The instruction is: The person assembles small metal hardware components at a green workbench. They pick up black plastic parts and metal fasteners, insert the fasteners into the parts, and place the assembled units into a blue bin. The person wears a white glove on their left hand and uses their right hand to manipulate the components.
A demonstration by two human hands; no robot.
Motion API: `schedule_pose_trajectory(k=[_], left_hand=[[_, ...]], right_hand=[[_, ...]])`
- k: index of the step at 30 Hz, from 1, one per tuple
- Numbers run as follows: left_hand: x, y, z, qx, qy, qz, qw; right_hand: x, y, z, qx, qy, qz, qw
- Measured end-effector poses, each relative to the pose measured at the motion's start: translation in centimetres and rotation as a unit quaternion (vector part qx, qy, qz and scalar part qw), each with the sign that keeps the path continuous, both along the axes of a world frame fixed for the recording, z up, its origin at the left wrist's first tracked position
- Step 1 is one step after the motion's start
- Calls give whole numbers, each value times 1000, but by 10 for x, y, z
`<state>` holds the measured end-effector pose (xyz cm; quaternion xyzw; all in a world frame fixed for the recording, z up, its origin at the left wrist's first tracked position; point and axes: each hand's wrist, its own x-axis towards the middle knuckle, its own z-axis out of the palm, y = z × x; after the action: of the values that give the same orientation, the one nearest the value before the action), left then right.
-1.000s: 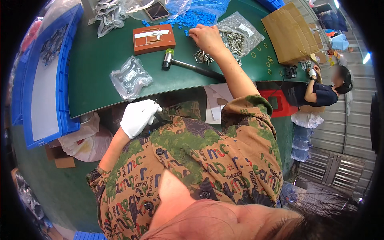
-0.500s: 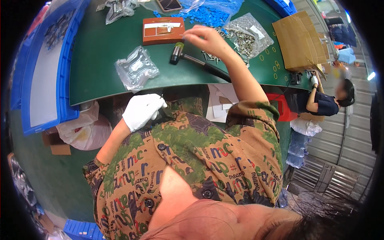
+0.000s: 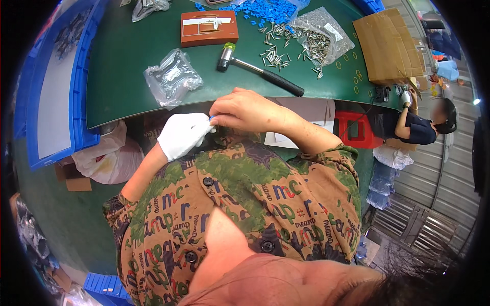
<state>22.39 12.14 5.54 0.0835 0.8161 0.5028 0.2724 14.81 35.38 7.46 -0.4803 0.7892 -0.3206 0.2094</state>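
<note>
My left hand (image 3: pixel 181 136), in a white glove, is closed just off the table's near edge, and what it grips is hidden. The bare right hand (image 3: pixel 244 110) meets it there, fingertips pinched on a small blue plastic piece (image 3: pixel 211 118). Beyond them on the green table (image 3: pixel 127 66) lies a hammer (image 3: pixel 265 75) with a black grip and a yellow-green face on its head. Left of it rests a clear plastic bag (image 3: pixel 173 79) of metal parts. A red-brown box (image 3: pixel 204 38) sits behind the hammer head.
Blue pieces (image 3: pixel 270 10) and loose metal pins (image 3: pixel 275 58) spread at the back, beside an open bag of pins (image 3: pixel 324 38). A cardboard box (image 3: pixel 385 48) stands right, near a co-worker (image 3: pixel 418 125). Blue crates (image 3: pixel 84 97) line the left. A red stool (image 3: pixel 357 133) is below the table.
My right hand has come back from the blue pieces behind the hammer to my left hand, with a blue piece now showing in its fingertips. The left hand has hardly moved.
</note>
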Motion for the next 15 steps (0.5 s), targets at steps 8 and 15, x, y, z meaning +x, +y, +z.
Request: schedule_pose_trajectory(k=[8,15], left_hand=[[2,1,6,19,-12,10,1000],[3,5,8,35,14,11,999]], right_hand=[[-12,7,10,40,-111,-10,993],[-10,7,14,69,-115,22,991]])
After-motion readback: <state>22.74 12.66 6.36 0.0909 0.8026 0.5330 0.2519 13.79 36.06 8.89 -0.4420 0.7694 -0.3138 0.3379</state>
